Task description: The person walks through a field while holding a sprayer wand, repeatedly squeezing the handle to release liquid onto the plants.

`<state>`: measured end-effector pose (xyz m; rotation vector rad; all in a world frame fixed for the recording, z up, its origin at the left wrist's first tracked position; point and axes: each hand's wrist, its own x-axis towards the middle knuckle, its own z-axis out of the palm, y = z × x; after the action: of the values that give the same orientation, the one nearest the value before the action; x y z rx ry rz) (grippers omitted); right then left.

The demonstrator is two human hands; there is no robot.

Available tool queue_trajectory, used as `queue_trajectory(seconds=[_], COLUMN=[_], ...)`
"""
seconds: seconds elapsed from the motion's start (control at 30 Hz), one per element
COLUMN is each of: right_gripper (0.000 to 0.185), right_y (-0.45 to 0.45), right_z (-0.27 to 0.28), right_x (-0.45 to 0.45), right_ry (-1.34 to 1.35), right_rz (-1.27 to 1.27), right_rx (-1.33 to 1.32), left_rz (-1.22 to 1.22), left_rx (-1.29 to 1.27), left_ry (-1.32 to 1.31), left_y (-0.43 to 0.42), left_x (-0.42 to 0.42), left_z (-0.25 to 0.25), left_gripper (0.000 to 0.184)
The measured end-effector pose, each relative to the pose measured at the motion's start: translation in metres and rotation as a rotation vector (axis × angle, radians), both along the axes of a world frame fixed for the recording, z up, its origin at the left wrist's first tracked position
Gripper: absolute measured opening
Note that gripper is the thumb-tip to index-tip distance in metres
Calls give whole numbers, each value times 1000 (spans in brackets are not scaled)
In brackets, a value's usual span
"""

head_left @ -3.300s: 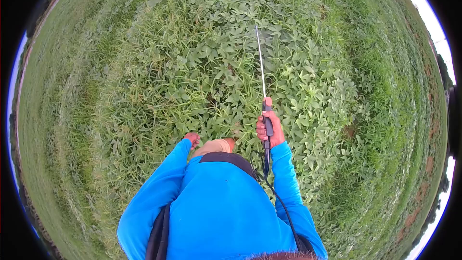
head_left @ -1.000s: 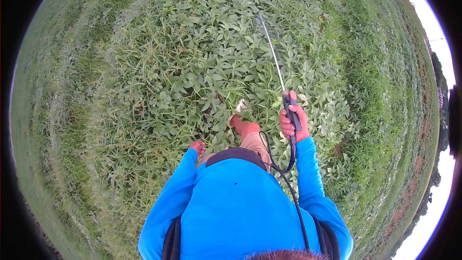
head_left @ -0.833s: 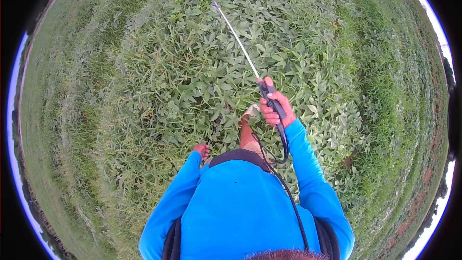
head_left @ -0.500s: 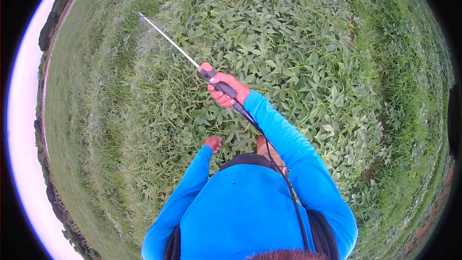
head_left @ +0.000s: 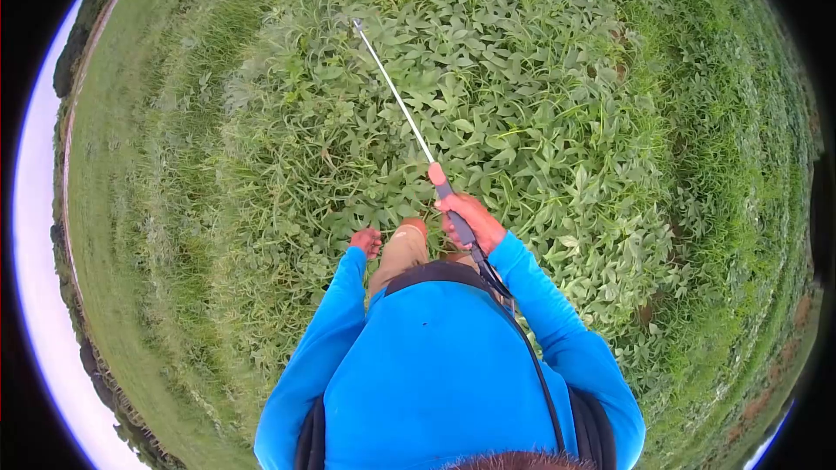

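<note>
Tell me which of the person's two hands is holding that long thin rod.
The right hand, wrapped around the dark handle of the thin rod; the left hand hangs apart from it, beside the trouser leg.

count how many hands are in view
2. The left hand is beside the left trouser leg, fingers curled; the right hand grips the wand, some of its fingers partly hidden.

The long-sleeved fabric shirt (head_left: 427,365) is plain bright blue. The slim straight wand (head_left: 396,94) is silvery white, its slender handle (head_left: 456,216) dark grey.
</note>
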<state>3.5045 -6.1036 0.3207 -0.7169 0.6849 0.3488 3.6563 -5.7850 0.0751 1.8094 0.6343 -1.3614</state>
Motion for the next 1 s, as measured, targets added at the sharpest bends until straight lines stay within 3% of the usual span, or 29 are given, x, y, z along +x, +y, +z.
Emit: queue_trajectory(seconds=[0.13,0.23,0.3,0.43,0.53,0.83,1.0], right_gripper=[27,26,25,24,25,36,29], right_y=[-7,-19,-23,-22,-15,-10,-53], right_z=[9,18,22,24,27,2,-1], right_x=[-59,-107,-133,-171,-181,-170,-137], right_ry=[84,131,187,222,237,102,62], right_rz=[-66,-122,-138,-159,-245,-523,-531], right_rx=[-59,-82,0,35,-78,-536,-506], left_rz=[22,-46,-214,-270,-280,-335,-329], left_rx=[40,-92,-103,-82,-45,-70,-96], left_ry=[3,-57,-124,-156,-30,-23,4], left_y=[3,-14,-36,-67,-93,-140,-155], left_x=[-1,16,18,32,44,58,59], left_z=[-24,-45,-21,-16,-15,-18,-36], left_gripper=[20,28,36,36,34,23,22])
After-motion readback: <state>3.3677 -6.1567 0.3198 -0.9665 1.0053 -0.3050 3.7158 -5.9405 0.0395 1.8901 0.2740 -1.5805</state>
